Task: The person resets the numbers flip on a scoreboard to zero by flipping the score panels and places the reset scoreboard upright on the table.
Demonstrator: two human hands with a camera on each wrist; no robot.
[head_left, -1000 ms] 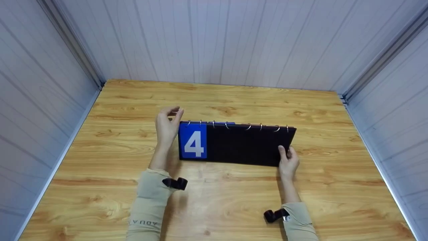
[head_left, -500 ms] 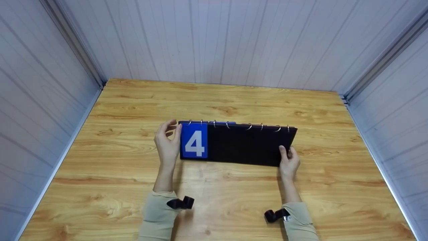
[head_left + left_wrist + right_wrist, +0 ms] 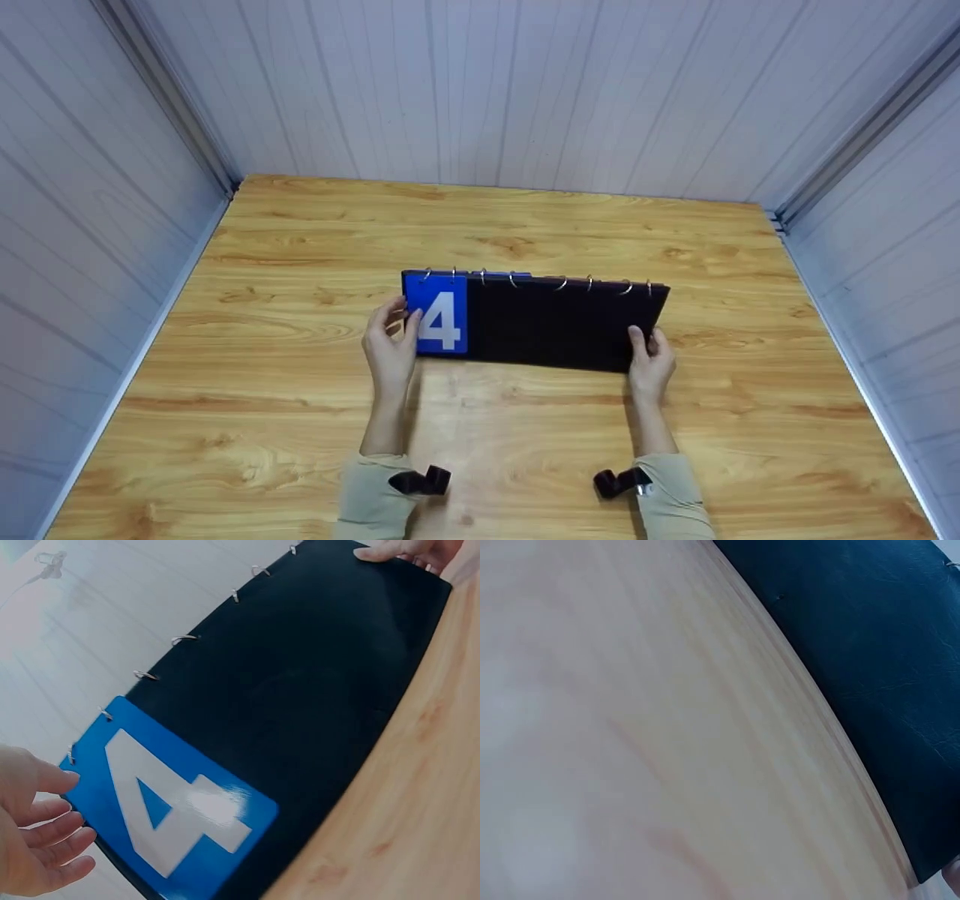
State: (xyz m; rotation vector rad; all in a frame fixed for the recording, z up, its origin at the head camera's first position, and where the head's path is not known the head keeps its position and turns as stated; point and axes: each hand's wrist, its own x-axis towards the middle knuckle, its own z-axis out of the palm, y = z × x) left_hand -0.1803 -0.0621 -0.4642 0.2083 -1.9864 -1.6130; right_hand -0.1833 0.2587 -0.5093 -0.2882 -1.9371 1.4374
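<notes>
A black flip scoreboard (image 3: 547, 322) stands tilted on the table, metal rings along its top edge. Its left end carries a blue number card (image 3: 180, 802) with a white 4. My right hand (image 3: 651, 367) grips the lower right corner, thumb in front and fingers behind; only a bit of that hand shows at the right wrist view's corner. Beside the left end is my left hand (image 3: 391, 349), its thumb overlapping the blue card. In the left wrist view its loosely bent fingers (image 3: 64, 840) lie along the board's side edge, fingertips in sight.
The wood-grain table (image 3: 510, 450) stretches around the scoreboard. Pale panelled walls (image 3: 480, 90) stand at the back and on both sides. Black wrist cameras sit on both sleeves.
My left hand has moved down along the scoreboard's left edge, from the top corner to the lower part, its thumb coming over the blue card. The right hand keeps its grip.
</notes>
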